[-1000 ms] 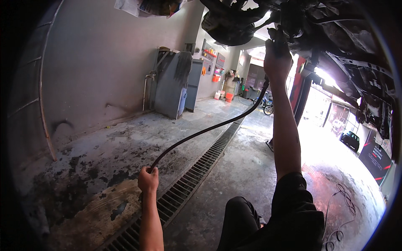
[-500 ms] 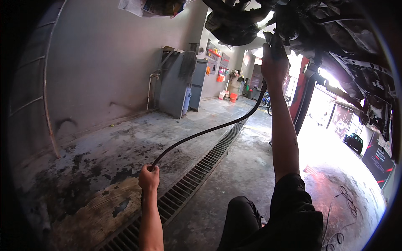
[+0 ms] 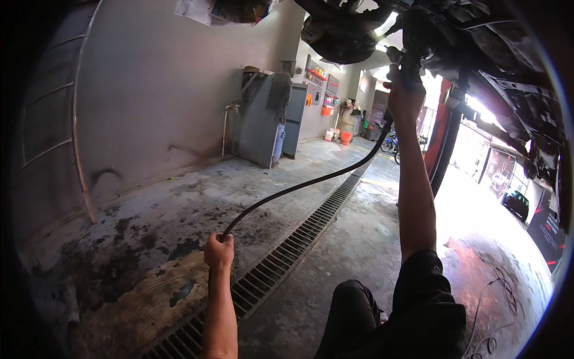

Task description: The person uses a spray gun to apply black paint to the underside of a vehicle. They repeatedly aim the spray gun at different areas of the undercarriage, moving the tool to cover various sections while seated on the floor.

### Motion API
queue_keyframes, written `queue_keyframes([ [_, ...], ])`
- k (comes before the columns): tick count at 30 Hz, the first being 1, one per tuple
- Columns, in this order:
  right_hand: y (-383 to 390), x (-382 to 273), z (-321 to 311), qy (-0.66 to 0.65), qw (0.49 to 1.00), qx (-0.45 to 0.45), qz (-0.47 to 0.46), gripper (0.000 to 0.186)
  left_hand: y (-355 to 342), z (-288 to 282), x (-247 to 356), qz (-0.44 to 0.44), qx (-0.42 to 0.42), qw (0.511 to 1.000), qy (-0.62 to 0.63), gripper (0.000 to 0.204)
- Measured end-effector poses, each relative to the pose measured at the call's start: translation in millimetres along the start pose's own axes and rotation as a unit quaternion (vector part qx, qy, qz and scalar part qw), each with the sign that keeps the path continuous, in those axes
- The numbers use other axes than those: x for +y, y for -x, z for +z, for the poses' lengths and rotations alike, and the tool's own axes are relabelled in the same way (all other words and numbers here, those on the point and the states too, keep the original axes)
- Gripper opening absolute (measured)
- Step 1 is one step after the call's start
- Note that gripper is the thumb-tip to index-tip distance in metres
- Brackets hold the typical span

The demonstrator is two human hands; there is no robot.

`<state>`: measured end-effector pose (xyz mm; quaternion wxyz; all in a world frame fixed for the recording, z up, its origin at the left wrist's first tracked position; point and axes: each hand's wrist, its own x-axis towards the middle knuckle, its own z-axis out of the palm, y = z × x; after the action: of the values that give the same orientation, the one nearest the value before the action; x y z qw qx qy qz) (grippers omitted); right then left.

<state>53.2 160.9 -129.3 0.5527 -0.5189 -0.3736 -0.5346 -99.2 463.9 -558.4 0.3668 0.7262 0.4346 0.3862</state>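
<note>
My left hand (image 3: 218,251) is closed around a black hose (image 3: 305,184) at the lower middle. The hose curves up to a dark handheld tool (image 3: 401,67) that my right hand (image 3: 407,96) grips at arm's length, fingers wrapped round it. That hand is just beneath the dark, grimy underside of a raised vehicle (image 3: 496,42) at the upper right; whether the tool touches it I cannot tell. A large dark rounded part (image 3: 335,42) hangs left of the tool.
A grated drain (image 3: 323,209) runs along the wet, stained floor (image 3: 149,221). A ladder-like frame (image 3: 76,143) stands at the left wall, a grey metal enclosure (image 3: 257,119) farther back. Beyond are an orange bucket (image 3: 345,138), a lift post (image 3: 447,149) and loose cord (image 3: 502,299).
The view has turned slightly left, so the background sits a little farther right. Both hands keep their grips; the right one looks slightly shifted to the right in the picture.
</note>
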Motion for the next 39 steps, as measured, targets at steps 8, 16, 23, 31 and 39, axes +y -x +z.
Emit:
queue_keyframes([
  [8,4,-5,1,-0.161,0.987,0.003,0.019,0.029,1,-8,-2,-0.011,-0.004,1.0,0.006,0.031],
  [16,3,-8,-3,-0.281,0.958,-0.025,0.052,0.031,-2,-12,-9,-0.02,0.011,0.999,-0.025,0.034],
  [23,2,-13,-4,-0.251,0.964,-0.032,0.077,0.033,0,-15,-6,-0.02,0.006,0.999,-0.027,0.035],
  [31,-3,-6,-11,-0.107,0.992,0.02,0.062,0.034,-1,-10,-6,-0.02,0.009,1.0,-0.011,0.034],
  [39,1,-12,1,-0.218,0.972,0.016,0.09,0.032,-3,-13,-15,-0.016,0.028,0.999,-0.011,0.034],
])
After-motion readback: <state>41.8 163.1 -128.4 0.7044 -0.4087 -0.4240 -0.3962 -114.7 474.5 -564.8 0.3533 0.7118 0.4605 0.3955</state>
